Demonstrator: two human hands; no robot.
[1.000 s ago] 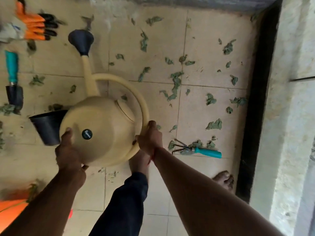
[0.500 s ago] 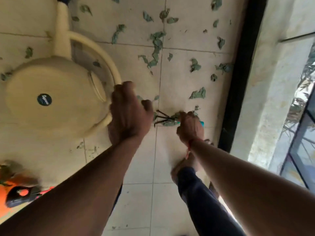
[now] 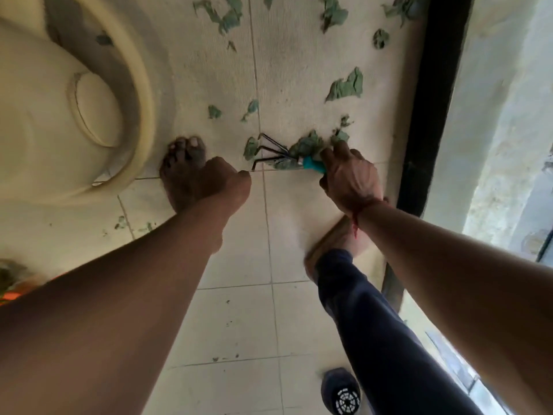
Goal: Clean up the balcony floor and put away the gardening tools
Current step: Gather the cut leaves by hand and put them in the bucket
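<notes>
The right hand [image 3: 350,178] holds its grip round the hand rake's [image 3: 311,165] smooth teal handle, black wire tines among crumpled leaves [image 3: 347,86]; the left hand [image 3: 220,181] is curled, its grip untellable.

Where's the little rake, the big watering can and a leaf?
Rake [image 3: 312,166]: head view, on its teal handle.
Watering can [image 3: 39,130]: head view, on its cream body.
Leaf [image 3: 347,86]: head view, on the middle of a green leaf on the floor.
</notes>
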